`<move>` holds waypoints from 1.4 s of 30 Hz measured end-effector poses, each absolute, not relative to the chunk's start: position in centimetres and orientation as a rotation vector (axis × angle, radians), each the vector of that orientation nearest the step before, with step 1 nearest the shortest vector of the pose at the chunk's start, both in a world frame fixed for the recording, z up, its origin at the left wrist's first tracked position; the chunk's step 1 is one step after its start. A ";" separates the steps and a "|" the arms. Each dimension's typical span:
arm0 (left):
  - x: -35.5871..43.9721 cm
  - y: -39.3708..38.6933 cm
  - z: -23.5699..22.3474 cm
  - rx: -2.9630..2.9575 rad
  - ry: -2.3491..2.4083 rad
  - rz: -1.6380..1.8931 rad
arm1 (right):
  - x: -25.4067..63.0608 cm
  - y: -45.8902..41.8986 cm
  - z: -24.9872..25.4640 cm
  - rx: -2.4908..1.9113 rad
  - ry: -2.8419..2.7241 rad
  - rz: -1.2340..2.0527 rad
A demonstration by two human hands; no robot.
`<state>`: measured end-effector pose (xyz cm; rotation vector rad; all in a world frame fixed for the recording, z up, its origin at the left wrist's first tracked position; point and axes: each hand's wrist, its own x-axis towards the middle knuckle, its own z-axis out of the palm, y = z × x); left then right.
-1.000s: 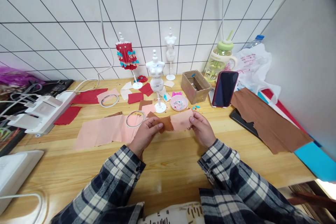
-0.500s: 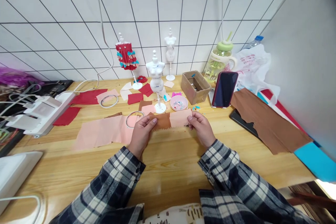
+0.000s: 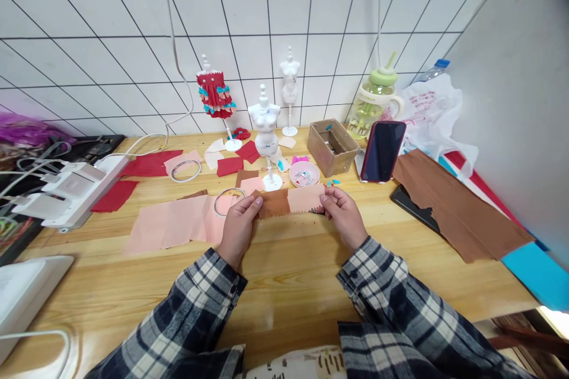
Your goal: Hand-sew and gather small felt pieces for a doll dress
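Observation:
Between my two hands a strip of crepe paper [image 3: 291, 202] is stretched out above the table, brown on its left part and pale pink on its right, with a zigzag lower edge. My left hand [image 3: 240, 225] pinches the brown end between thumb and fingers. The pink end is pinched by my right hand [image 3: 343, 216]. Just behind the strip stands a bare white mini mannequin [image 3: 267, 136]. Close to my left hand, a metal ring [image 3: 215, 204] lies on a larger pale pink sheet [image 3: 173, 222]. A small dark thing on the table near my right fingers is mostly hidden.
A mannequin in a red ruffled dress [image 3: 216, 95] and another bare mannequin [image 3: 290, 80] stand behind. Nearby are a pink bowl of beads [image 3: 316, 176], cardboard box [image 3: 340, 160], phone [image 3: 383, 153], bottle [image 3: 362, 108] and brown sheets [image 3: 466, 207]. A power strip [image 3: 84, 192] is left.
Both hands keep hold of the strip in nearly the same place. The view has shifted very slightly.

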<state>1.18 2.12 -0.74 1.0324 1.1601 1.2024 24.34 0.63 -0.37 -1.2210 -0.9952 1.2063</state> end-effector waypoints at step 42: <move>1.9 0.9 0.3 0.845 0.969 0.943 | 22.3 -1.3 0.1 -1.205 -1.644 1.220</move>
